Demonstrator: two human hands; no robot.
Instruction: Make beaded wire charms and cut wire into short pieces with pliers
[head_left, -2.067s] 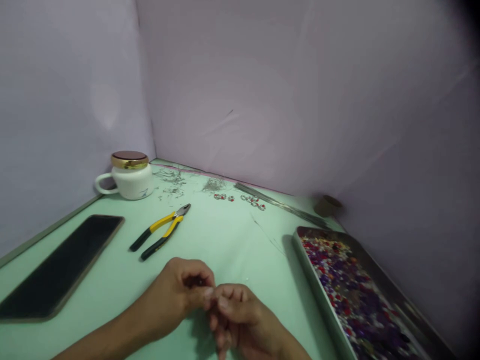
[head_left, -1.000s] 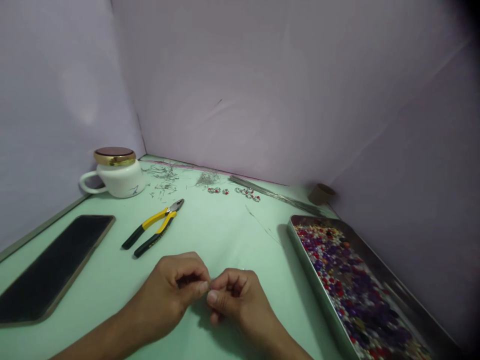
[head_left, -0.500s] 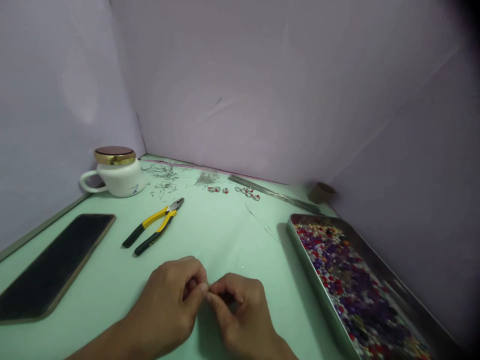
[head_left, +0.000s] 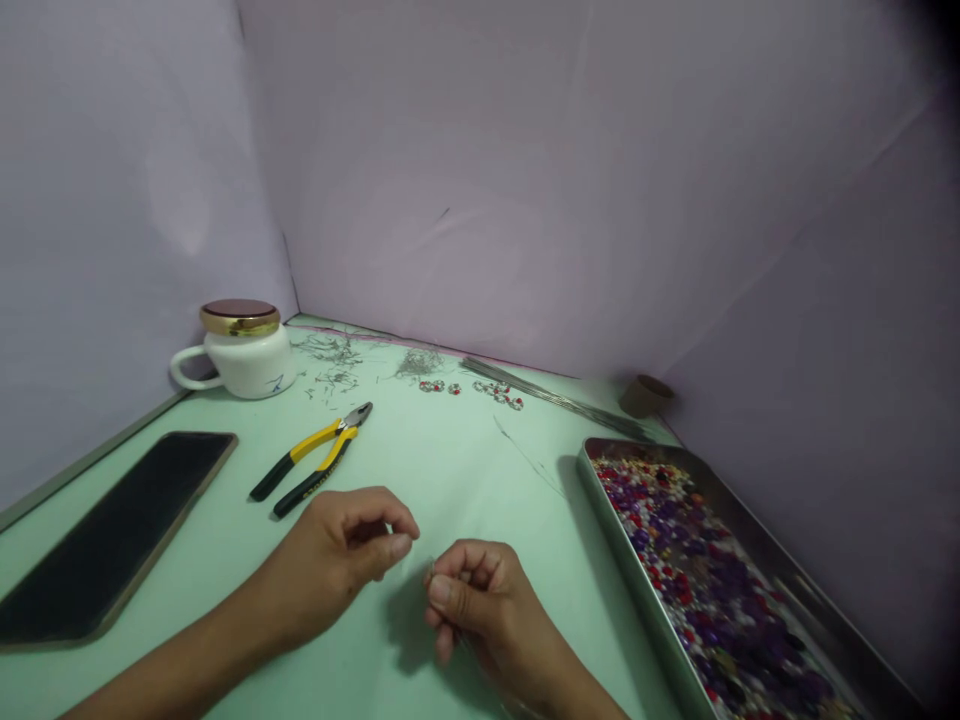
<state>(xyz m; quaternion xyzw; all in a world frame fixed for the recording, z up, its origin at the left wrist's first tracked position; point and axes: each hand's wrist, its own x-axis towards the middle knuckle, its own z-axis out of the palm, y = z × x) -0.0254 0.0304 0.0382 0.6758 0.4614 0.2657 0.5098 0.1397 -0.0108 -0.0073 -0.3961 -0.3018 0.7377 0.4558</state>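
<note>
My right hand [head_left: 487, 605] is closed, thumb pressed against the fingers. It pinches a thin wire, with a tiny pale bit at the fingertips; a faint strand trails below towards the wrist. Just to its left, my left hand [head_left: 349, 550] hovers over the table with thumb and forefinger apart and nothing visible between them. Pliers with yellow and black handles [head_left: 311, 465] lie beyond the left hand, jaws pointing away. At right, a metal tray [head_left: 626, 545] holds many mixed beads [head_left: 682, 560] in purple, red, white and gold.
A phone [head_left: 120, 540] lies at the left, with a lidded white mug [head_left: 251, 365] behind it. Towards the back are wire scraps [head_left: 330, 350], red-and-clear beaded pieces [head_left: 499, 392], a bundle of straight wires [head_left: 547, 393] and a brown roll [head_left: 645, 396]. Walls enclose the pale green table.
My hands, whose fingertips met before, have parted. The left hand has moved up and left and loosened its pinch; the right has turned, fingers still closed. The view has shifted slightly.
</note>
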